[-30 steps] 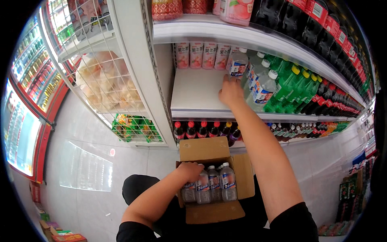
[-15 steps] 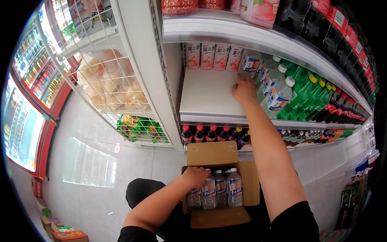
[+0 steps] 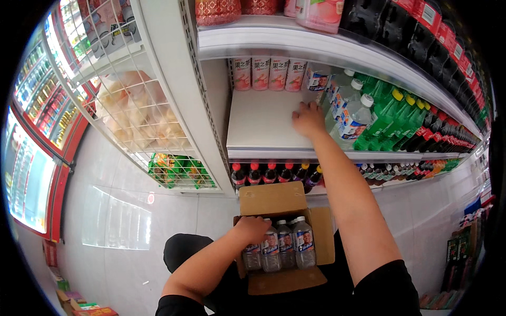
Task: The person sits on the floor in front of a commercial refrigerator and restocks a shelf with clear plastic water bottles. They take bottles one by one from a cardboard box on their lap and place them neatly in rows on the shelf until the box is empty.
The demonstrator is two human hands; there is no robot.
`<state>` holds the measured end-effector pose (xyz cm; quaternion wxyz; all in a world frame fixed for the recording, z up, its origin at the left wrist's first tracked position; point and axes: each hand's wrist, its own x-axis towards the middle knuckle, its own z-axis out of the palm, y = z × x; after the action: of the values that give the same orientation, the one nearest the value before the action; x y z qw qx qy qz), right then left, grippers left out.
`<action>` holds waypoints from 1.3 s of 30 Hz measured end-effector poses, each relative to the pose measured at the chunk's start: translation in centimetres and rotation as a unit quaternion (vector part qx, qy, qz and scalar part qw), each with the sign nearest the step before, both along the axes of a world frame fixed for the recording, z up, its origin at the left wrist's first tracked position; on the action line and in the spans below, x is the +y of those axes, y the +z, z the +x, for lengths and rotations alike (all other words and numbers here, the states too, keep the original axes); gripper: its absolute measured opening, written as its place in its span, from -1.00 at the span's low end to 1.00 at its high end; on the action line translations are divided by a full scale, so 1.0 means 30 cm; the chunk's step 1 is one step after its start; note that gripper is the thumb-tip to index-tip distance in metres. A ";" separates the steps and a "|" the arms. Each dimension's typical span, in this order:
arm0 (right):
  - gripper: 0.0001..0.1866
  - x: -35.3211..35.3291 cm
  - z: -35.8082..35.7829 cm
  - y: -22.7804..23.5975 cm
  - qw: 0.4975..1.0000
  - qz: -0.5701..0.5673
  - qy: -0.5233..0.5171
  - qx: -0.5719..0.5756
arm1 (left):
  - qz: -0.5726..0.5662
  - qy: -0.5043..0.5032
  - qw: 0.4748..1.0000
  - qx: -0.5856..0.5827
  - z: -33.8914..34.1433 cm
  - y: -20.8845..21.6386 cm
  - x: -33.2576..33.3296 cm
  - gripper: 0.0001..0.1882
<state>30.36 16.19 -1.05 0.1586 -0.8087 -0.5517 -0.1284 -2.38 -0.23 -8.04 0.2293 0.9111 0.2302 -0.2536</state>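
Observation:
An open cardboard box (image 3: 273,197) sits between my knees, holding several clear plastic bottles (image 3: 304,245) with blue-and-white labels. My left hand (image 3: 253,230) is closed over the top of the leftmost bottle (image 3: 252,259) in the box, hiding its cap. On the middle shelf (image 3: 258,124), my right hand (image 3: 309,119) has its fingers partly bent and slightly apart, at the foot of a clear bottle (image 3: 318,81) standing at the back. Pink cartons (image 3: 278,73) form a row left of that bottle. More clear bottles (image 3: 352,118) stand just right of my hand.
Green bottles (image 3: 387,113) and dark cola bottles fill the shelf farther right. Above hangs the upper shelf's edge (image 3: 284,39); below, dark bottles (image 3: 271,173) line the bottom shelf. A white wire rack (image 3: 139,105) stands left, with a red-framed cooler (image 3: 55,184) beyond.
The shelves appear slightly farther left as the view shifts. My right hand has drawn back a little from the bottle at the back. My left hand stays on the bottle in the box.

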 end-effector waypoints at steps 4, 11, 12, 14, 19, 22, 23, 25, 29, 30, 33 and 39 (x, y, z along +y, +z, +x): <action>-0.25 -0.062 -0.020 0.053 0.988 -0.031 0.039 0.146 | 0.023 0.010 1.000 -0.006 -0.012 -0.004 0.000 -0.44; -0.16 -0.105 0.034 0.048 0.933 0.148 0.068 0.320 | -0.011 0.006 0.999 0.029 0.006 0.038 -0.013 -0.36; -0.16 -0.099 0.034 0.049 0.927 0.159 0.071 0.332 | -0.015 0.010 0.999 0.028 0.006 0.043 -0.013 -0.36; -0.14 -0.092 0.037 0.051 0.926 0.164 0.068 0.333 | -0.013 0.017 1.000 0.020 0.000 0.040 -0.008 -0.38; -0.09 -0.082 0.045 0.049 0.915 0.158 0.049 0.369 | -0.006 0.024 1.000 0.018 -0.018 -0.005 0.003 -0.40; -0.09 -0.086 0.091 0.038 0.903 0.151 0.052 0.400 | -0.006 0.023 1.000 0.018 -0.015 0.001 0.000 -0.38; -0.09 -0.081 0.106 0.029 0.900 0.158 0.053 0.402 | -0.004 0.019 1.000 0.021 -0.011 0.004 0.000 -0.37; -0.10 -0.080 0.107 0.023 0.896 0.162 0.058 0.409 | -0.003 0.015 0.999 0.030 -0.010 0.012 0.001 -0.36; -0.12 -0.079 0.115 0.007 0.897 0.162 0.059 0.408 | -0.006 0.014 0.999 0.038 0.001 0.021 -0.003 -0.35; -0.13 -0.075 0.111 0.012 0.898 0.164 0.061 0.403 | -0.006 0.019 0.999 0.037 0.000 0.016 -0.004 -0.35; -0.14 -0.090 0.099 0.029 0.902 0.145 0.066 0.401 | -0.011 0.021 0.999 0.040 0.002 0.005 0.000 -0.32; -0.17 -0.121 0.055 0.086 0.931 0.040 0.076 0.354 | -0.012 0.012 0.999 0.032 0.005 -0.008 0.007 -0.30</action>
<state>32.01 12.56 1.53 0.3847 -0.7503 -0.5142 0.1566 -2.22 -0.01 -8.27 0.2354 0.8969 0.2456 -0.2825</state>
